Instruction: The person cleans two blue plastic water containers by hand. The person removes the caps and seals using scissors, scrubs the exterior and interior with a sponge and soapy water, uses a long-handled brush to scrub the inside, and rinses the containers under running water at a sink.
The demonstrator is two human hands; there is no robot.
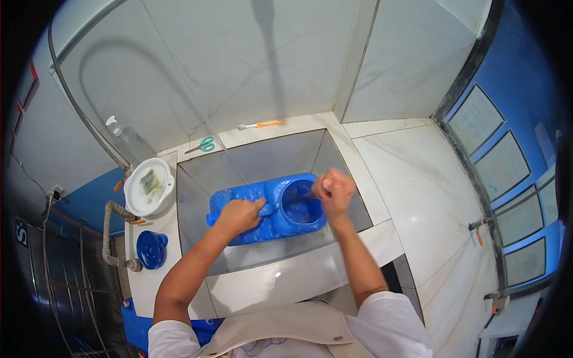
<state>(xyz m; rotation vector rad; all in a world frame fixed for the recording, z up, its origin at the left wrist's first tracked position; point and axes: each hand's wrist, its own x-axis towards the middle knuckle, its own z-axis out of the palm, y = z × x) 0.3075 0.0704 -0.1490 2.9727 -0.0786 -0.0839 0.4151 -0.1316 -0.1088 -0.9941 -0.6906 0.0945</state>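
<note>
A blue plastic water jug (pixel 250 237) lies on its side in the grey sink basin (pixel 286 150), with soapy suds on its surface. My left hand (pixel 241 215) is wrapped around the jug's moulded handle. At the right end is the jug's wide round opening (pixel 304 212), facing up towards me. My right hand (pixel 333 190) is a blurred fist at the far right rim of this opening. A thin greyish tool (pixel 308 196) seems to run from the fist into the jug; its kind is unclear. A small spout or cap (pixel 211 219) sticks out at the left end.
Left of the basin are a white bowl (pixel 134 203) with a green scouring sponge (pixel 150 181), a clear pump bottle (pixel 134 143) and a blue dipper (pixel 151 250). Green-handled scissors (pixel 201 146) and an orange toothbrush (pixel 262 125) lie on the back ledge. A tap pipe (pixel 109 232) borders the left side.
</note>
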